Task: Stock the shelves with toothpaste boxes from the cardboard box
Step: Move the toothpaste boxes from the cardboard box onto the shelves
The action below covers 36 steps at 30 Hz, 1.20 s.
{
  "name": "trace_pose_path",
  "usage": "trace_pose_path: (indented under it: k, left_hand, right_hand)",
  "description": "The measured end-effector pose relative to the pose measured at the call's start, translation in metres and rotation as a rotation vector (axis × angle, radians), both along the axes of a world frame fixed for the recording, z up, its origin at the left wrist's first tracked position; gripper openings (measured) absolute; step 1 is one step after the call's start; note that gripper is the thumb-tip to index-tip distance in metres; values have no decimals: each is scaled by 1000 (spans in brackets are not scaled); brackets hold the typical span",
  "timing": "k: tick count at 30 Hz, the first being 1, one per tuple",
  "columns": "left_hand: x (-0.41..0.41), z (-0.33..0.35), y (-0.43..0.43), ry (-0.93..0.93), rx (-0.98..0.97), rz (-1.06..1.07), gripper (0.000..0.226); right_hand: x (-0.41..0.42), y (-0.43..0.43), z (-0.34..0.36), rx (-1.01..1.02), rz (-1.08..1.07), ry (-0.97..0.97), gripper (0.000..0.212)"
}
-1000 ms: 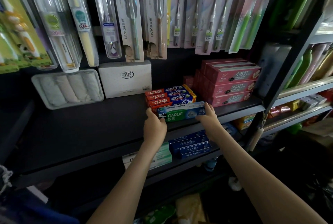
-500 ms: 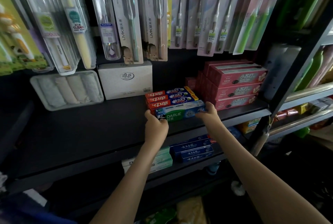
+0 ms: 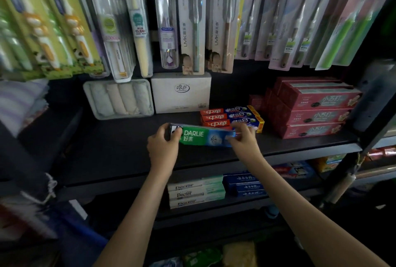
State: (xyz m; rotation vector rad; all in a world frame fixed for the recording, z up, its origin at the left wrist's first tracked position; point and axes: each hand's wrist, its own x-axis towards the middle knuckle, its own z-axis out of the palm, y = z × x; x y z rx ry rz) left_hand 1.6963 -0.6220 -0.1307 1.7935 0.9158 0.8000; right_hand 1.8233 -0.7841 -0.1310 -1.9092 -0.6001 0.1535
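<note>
Left hand (image 3: 163, 148) curls round the left end and right hand (image 3: 246, 140) pinches the right end of one green-and-blue DARLIE toothpaste box (image 3: 205, 137), both arms stretched forward, holding it lengthwise over the dark shelf (image 3: 107, 151), just before three stacked red-and-blue boxes (image 3: 232, 117).

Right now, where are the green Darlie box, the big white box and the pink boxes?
Darlie toothpaste box (image 3: 203, 137): head view, on its green front face.
White box (image 3: 181, 99): head view, on its front, just below the round logo.
Pink boxes (image 3: 317, 116): head view, on the middle box's front.
</note>
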Motion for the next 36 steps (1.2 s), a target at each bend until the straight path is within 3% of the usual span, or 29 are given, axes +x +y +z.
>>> trace_pose_path:
  k: [5,9,12,16,20,26,30,33,36]
  left_hand:
    - [-31,7,37,-41,-16,98,28]
    - [-52,2,71,-68,-181,137,28]
    - [-65,-4,91,-21,-183,145,28]
    - [-69,-14,104,292,34,163,36]
    - [-62,-12,103,603,192,163,44]
    - [-43,-5,99,381,253,105,52]
    - [-22,-13,87,440,412,-41,49]
    - [-10,-20,81,510,511,-68,59]
    - [0,-19,86,581,659,-127,72]
  right_hand:
    - [-33,49,15,-91,340,-98,42]
    - [-43,70,14,-177,405,-217,39]
    - [-37,71,4,-307,427,-302,41]
    - [-34,72,-5,-514,414,-367,57]
    - [-33,80,-4,-558,361,-526,72]
    - [-21,96,-3,-692,438,-581,73]
    - [-14,102,1,-908,319,-803,78]
    - [-6,107,8,-1053,265,-999,72]
    - [6,113,15,-1107,237,-1034,69]
